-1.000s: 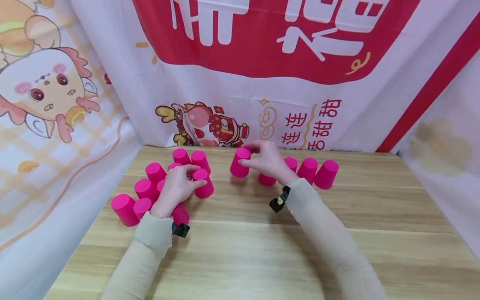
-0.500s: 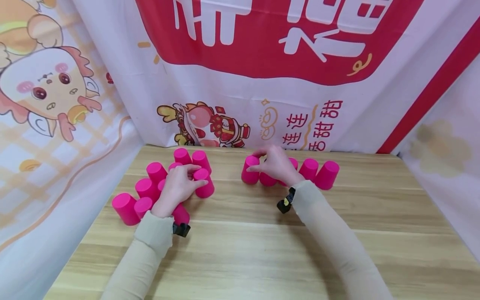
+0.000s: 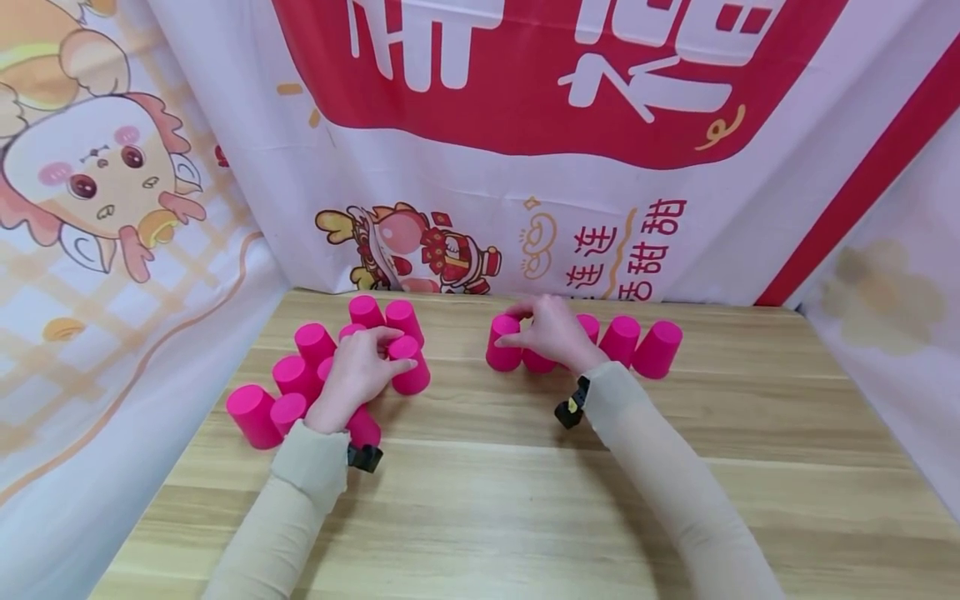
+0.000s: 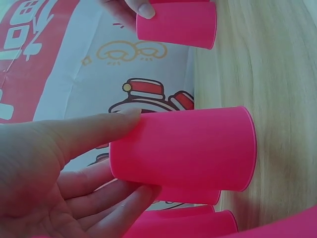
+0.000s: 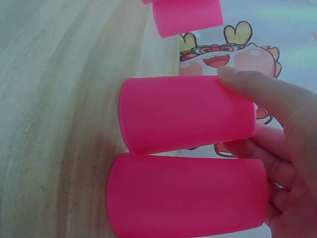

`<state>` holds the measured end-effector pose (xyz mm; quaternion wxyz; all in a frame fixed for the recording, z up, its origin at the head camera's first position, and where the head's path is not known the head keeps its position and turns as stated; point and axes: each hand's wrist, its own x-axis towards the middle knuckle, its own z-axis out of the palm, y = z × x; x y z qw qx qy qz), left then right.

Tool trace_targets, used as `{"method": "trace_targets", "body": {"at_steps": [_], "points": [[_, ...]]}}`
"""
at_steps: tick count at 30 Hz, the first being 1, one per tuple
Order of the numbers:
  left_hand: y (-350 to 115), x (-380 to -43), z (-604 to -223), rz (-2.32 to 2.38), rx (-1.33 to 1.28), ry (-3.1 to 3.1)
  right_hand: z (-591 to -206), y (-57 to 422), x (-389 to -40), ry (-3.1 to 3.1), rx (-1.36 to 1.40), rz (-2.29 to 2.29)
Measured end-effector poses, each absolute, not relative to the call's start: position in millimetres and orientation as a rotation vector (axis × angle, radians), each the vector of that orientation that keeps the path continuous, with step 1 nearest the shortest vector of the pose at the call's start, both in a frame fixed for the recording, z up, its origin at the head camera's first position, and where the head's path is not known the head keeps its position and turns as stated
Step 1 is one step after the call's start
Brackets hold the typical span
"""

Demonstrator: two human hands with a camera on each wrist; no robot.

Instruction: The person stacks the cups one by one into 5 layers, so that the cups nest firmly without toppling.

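My left hand grips an upside-down pink plastic cup near its top, thumb on one side and fingers on the other. In the left wrist view, that cup stands with its rim on the wood. Over to the right, my right hand pinches another inverted pink cup at the left end of a row. The right wrist view shows this cup close against its neighbour cup, rims at the table. My right hand and wrist partly cover the cups behind them.
Several more inverted pink cups stand grouped around my left hand, some hidden by it. The row on the right ends with a pink cup. A printed cloth hangs behind the wooden table.
My right hand has moved right with its cup, bringing it from the gap to the end of the right row. My left hand and its cup have stayed in place.
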<state>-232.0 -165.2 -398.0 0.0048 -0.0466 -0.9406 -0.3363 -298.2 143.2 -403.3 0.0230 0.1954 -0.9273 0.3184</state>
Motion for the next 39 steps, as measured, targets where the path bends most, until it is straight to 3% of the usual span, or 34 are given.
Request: {"method": "trace_targets", "body": {"at_steps": [14, 39], "points": [[-145, -231, -389, -1.136, -0.207, -2.817, -394, 155, -283, -2.849, 0.493, 1.127], [-79, -248, -365, -1.477, -0.508, -2.307, -391, 203, -215, -2.684, 0.447, 1.292]]}}
